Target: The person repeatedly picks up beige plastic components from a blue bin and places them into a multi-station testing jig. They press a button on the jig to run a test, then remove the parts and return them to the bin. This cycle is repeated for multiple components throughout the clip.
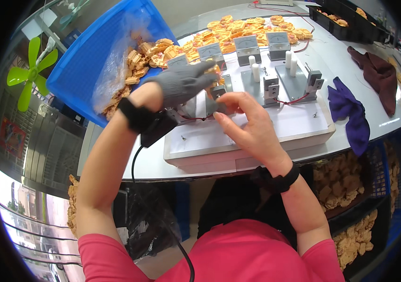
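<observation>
At the counter [334, 61], the gloved left hand [186, 83] reaches over a yellow part [219, 76], probably steadying it, grip unclear; the right hand [253, 126] curves half-open nearby.

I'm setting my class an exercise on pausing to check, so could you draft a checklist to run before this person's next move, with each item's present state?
1. Left hand gloved: ok, in a grey glove.
2. Right hand gloved: not ok, it looks bare.
3. Yellow part by the left fingertips firmly held: cannot tell, the hand partly hides it.
4. Meter readings legible: cannot tell, the dials on the grey meters are too small.
5. Brown cloth clear of the white board: ok, it lies apart.
</observation>
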`<state>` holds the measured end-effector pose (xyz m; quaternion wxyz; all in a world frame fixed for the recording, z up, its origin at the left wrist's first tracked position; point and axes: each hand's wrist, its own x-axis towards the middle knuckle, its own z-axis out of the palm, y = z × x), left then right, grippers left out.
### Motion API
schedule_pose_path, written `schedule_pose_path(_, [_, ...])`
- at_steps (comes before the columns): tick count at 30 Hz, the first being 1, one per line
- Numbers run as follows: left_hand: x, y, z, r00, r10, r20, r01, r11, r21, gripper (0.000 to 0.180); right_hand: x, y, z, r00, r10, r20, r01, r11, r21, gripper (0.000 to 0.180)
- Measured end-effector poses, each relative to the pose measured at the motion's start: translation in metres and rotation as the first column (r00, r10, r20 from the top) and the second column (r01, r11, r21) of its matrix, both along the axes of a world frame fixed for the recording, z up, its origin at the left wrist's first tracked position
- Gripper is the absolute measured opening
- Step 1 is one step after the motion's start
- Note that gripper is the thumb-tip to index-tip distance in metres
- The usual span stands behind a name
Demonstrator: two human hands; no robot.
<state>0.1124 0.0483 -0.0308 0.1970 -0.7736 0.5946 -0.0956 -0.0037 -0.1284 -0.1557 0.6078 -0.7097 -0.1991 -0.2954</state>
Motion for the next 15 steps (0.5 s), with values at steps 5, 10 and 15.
schedule_pose_path(5, [-0.078, 0.024, 0.015, 0.649, 0.224, -0.727, -0.701, 0.549, -0.456, 0.052, 0.0, 0.001, -0.004, 0.99, -0.139, 0.011, 0.138, 0.988, 0.072, 0.025])
schedule_pose_path(10, [-0.083, 0.078, -0.018, 0.567, 0.425, -0.705, -0.806, 0.46, -0.372, 0.053, 0.002, -0.004, -0.009, 0.987, -0.152, 0.05, 0.155, 0.985, -0.07, 0.016])
schedule_pose_path(15, [0.0, 0.16, -0.044, 0.33, 0.625, -0.708, -0.937, 0.308, -0.165, 0.069, 0.002, -0.001, -0.001, 0.992, -0.112, -0.055, 0.105, 0.988, -0.113, 0.008])
